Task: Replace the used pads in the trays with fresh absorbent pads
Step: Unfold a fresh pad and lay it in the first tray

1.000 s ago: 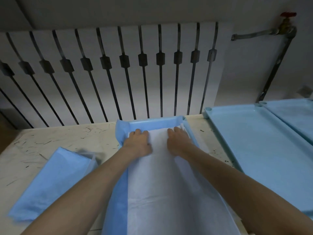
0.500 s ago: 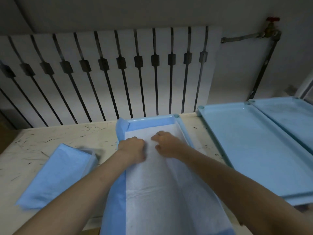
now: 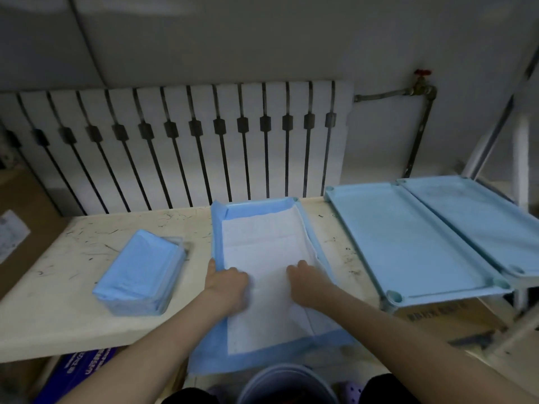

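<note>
A fresh absorbent pad (image 3: 262, 237), white with a blue border, lies spread in the light blue tray (image 3: 259, 204) at the middle of the table. Its near end hangs over the table's front edge. My left hand (image 3: 226, 282) presses down on the pad's left side, thumb along the blue border. My right hand (image 3: 306, 278) presses on the pad's right side, fingers bent down onto it. Both hands sit at about the pad's middle. To the left lies a wrapped stack of folded blue pads (image 3: 143, 272).
Two bare light blue trays (image 3: 408, 240) (image 3: 478, 217) lie side by side at the right. A white slatted radiator cover (image 3: 186, 147) stands behind the scratched table (image 3: 73, 243). A round bucket (image 3: 285, 383) sits below the front edge, with boxes (image 3: 452, 313) under the table.
Both hands have slid from the pad's far end toward me along the pad, smoothing it into the tray. The camera has pulled back and tilted up.
</note>
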{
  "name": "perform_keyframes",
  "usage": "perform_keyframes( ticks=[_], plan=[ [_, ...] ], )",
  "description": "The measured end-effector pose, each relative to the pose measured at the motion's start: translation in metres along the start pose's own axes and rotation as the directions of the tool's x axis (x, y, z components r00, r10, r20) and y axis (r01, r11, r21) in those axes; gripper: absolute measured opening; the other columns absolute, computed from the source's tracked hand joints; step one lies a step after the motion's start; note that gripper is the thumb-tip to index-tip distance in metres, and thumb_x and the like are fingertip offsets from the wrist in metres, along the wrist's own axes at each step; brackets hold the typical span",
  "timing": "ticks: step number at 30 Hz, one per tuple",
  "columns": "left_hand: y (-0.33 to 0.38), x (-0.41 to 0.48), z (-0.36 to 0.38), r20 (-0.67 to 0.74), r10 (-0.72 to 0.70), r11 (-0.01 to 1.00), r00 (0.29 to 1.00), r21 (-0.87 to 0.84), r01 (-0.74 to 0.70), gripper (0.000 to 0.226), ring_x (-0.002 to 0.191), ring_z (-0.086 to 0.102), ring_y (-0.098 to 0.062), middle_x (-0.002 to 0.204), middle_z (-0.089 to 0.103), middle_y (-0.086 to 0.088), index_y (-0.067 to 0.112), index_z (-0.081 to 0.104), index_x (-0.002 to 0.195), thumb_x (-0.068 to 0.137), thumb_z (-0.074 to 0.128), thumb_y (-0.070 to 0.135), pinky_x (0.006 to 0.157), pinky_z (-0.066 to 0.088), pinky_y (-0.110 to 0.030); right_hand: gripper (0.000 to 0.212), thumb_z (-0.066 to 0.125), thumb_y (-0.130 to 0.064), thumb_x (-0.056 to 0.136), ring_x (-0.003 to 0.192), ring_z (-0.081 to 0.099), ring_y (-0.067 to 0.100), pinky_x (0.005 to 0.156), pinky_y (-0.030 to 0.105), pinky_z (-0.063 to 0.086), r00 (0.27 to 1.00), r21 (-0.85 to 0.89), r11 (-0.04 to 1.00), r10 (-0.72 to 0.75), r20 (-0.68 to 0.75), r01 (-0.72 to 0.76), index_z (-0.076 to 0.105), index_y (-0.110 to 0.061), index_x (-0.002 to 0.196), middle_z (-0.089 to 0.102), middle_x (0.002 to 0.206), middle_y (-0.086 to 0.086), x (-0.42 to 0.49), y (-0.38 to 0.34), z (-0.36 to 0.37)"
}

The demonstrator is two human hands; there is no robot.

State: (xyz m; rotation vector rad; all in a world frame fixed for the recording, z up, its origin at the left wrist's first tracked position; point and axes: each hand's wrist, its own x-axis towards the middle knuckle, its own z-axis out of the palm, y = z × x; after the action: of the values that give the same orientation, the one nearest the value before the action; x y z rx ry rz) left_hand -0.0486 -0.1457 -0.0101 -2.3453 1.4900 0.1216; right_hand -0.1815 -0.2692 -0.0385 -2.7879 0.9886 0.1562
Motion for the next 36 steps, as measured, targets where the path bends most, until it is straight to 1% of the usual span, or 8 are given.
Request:
perform_keyframes(
  ticks=[7, 11, 17, 20, 27, 30, 33, 36],
  plan=[
    [0.003, -0.031, -0.002, 0.122, 0.013, 1.0, 0.992, 0.002, -0.014, 0.047, 0.121, 0.047, -0.025, 0.123, 0.051, -0.004, 0.02, 0.041, 0.128, 0.084, 0.056, 0.022, 0.113, 0.003, -0.059, 0.013, 0.05, -0.012, 0.089, 0.087, 0.047, 0.025, 0.073, 0.029, 0.039, 0.999, 0.055, 0.998, 0.009, 0.052, -0.012, 0.041, -0.011, 0.098, 0.044, 0.112, 0.011, -0.038, 0.001, 0.002],
    [0.003, -0.042, 0.001, 0.181, 0.007, 0.999, 0.983, 0.038, -0.014, 0.075, 0.126, 0.039, -0.025, 0.13, 0.043, -0.005, 0.02, 0.026, 0.138, 0.077, 0.069, 0.024, 0.112, 0.007, -0.059, 0.032, 0.047, -0.005, 0.091, 0.096, 0.048, 0.025, 0.076, 0.025, 0.036, 0.985, 0.024, 1.0, 0.003, 0.172, -0.007, 0.041, -0.004, 0.123, 0.04, 0.127, 0.017, -0.048, 0.015, 0.002],
    [0.016, -0.054, 0.0, 0.079, -0.031, 0.999, 0.996, -0.041, 0.034, 0.046, 0.119, 0.044, -0.027, 0.117, 0.048, -0.006, 0.018, 0.046, 0.119, 0.076, 0.061, 0.018, 0.113, 0.008, -0.059, 0.041, 0.07, -0.014, 0.078, 0.093, 0.051, 0.023, 0.076, 0.028, 0.044, 0.988, 0.067, 0.996, -0.063, 0.139, 0.054, 0.05, -0.009, 0.114, 0.044, 0.115, 0.009, -0.058, 0.003, -0.01],
    [0.017, -0.059, -0.001, 0.126, -0.03, 1.0, 0.992, 0.002, 0.03, 0.045, 0.117, 0.046, -0.026, 0.115, 0.052, -0.005, 0.018, 0.049, 0.117, 0.075, 0.064, 0.022, 0.111, 0.009, -0.06, 0.008, 0.059, -0.016, 0.086, 0.087, 0.054, 0.025, 0.072, 0.032, 0.045, 0.984, 0.102, 0.985, -0.151, 0.097, 0.141, 0.053, -0.012, 0.086, 0.056, 0.097, 0.008, -0.068, -0.015, -0.003],
    [0.013, -0.058, 0.003, 0.161, -0.07, 0.997, 0.984, 0.032, 0.066, 0.049, 0.118, 0.044, -0.024, 0.115, 0.053, -0.003, 0.018, 0.048, 0.121, 0.074, 0.061, 0.018, 0.111, 0.01, -0.061, 0.051, 0.022, -0.053, 0.099, 0.072, 0.051, 0.022, 0.068, 0.034, 0.041, 0.981, -0.164, 0.974, -0.133, 0.143, 0.156, 0.049, -0.013, 0.083, 0.054, 0.082, 0.006, -0.095, 0.005, -0.009],
    [0.015, -0.056, 0.006, 0.156, -0.091, 0.995, 0.984, 0.042, 0.086, 0.051, 0.122, 0.042, -0.025, 0.12, 0.051, -0.004, 0.017, 0.048, 0.123, 0.074, 0.064, 0.019, 0.111, 0.011, -0.06, 0.053, 0.031, -0.067, 0.09, 0.065, 0.046, 0.018, 0.077, 0.035, 0.036, 0.966, -0.279, 0.929, -0.202, 0.163, 0.241, 0.05, -0.018, 0.086, 0.05, 0.078, -0.001, -0.107, 0.012, -0.013],
    [0.016, -0.054, 0.008, 0.146, -0.1, 0.995, 0.984, 0.029, 0.097, 0.052, 0.123, 0.041, -0.024, 0.121, 0.05, -0.004, 0.018, 0.048, 0.123, 0.074, 0.065, 0.02, 0.11, 0.013, -0.06, 0.029, 0.056, -0.04, 0.087, 0.081, 0.052, 0.022, 0.082, 0.032, 0.034, 0.951, -0.415, 0.855, -0.28, 0.135, 0.311, 0.052, -0.018, 0.106, 0.056, 0.1, 0.001, -0.112, 0.02, -0.002],
    [0.015, -0.054, 0.009, 0.146, -0.103, 0.995, 0.984, 0.014, 0.102, 0.048, 0.124, 0.04, -0.025, 0.124, 0.049, -0.004, 0.018, 0.048, 0.124, 0.077, 0.06, 0.016, 0.11, 0.011, -0.062, 0.028, 0.05, -0.008, 0.088, 0.087, 0.055, 0.027, 0.059, 0.027, 0.031, 0.959, -0.416, 0.865, -0.273, 0.082, 0.282, 0.051, -0.015, 0.115, 0.055, 0.111, 0.007, -0.113, 0.022, 0.005]
  ],
)
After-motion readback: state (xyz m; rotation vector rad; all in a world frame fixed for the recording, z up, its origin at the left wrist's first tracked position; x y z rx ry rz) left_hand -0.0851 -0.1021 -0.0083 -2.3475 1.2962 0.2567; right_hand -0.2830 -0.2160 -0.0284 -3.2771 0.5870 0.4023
